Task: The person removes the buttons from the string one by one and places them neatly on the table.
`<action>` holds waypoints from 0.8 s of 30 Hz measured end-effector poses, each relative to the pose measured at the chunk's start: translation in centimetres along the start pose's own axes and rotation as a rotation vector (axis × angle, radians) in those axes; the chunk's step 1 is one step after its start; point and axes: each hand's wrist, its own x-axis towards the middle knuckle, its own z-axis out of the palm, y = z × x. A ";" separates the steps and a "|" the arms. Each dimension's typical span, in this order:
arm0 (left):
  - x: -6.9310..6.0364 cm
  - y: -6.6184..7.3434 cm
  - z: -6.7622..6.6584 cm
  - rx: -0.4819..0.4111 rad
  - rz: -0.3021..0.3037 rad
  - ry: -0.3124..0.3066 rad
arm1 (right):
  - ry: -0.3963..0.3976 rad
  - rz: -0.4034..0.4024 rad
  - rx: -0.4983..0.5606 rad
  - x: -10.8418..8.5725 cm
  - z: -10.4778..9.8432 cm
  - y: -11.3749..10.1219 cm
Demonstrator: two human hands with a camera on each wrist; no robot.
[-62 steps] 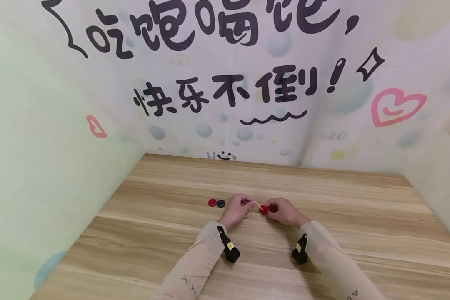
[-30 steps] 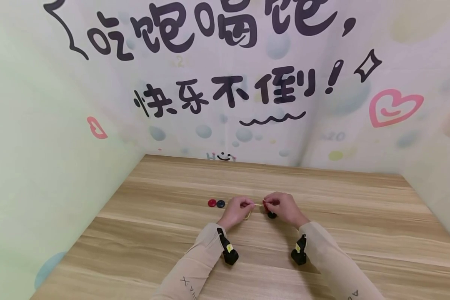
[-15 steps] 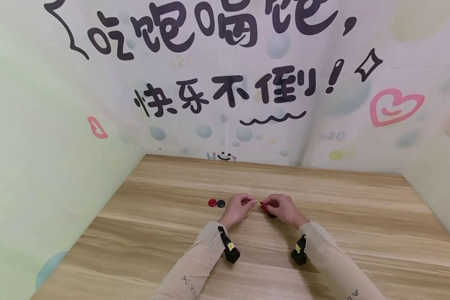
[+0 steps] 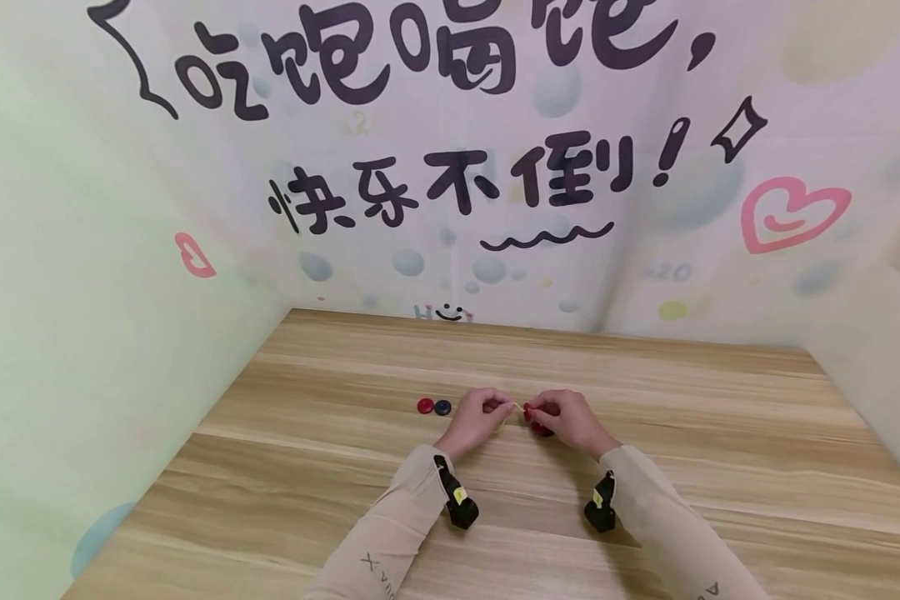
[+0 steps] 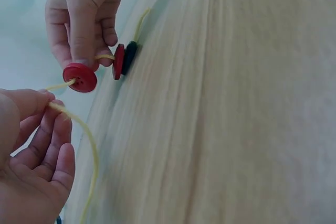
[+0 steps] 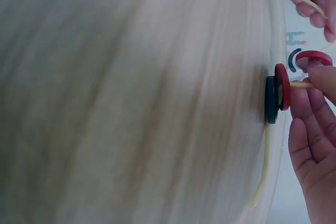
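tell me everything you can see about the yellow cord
The yellow cord is thin, flexible and looks like soft textile. The left hand pinches it, and a slack length curves away from those fingers. Another short stretch enters a hole in the red button that the right hand pinches. Farther along, it reaches a second red button and a dark button strung side by side, and a loose end sticks out past the dark one. Whether the right fingers touch it is unclear.

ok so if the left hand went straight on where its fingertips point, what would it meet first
Most likely the red button that the right hand holds, just ahead of the left hand; the yellow string leads that way too. Exact depth is hard to judge.
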 end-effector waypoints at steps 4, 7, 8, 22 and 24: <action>0.0 -0.5 0.1 0.001 -0.018 -0.030 | 0.024 0.006 -0.013 0.0 -0.1 -0.2; 0.0 -0.7 0.2 0.008 -0.031 -0.049 | 0.030 0.017 -0.014 0.0 -0.1 -0.3; 0.0 -0.7 0.2 0.008 -0.034 -0.056 | 0.030 0.026 -0.009 0.0 -0.1 -0.3; 0.1 -0.3 1.1 -0.137 -0.022 -0.133 | 0.038 -0.049 0.034 0.0 0.1 -0.7; 0.1 -0.3 1.2 -0.143 -0.018 -0.121 | 0.045 -0.057 0.026 0.0 0.2 -0.8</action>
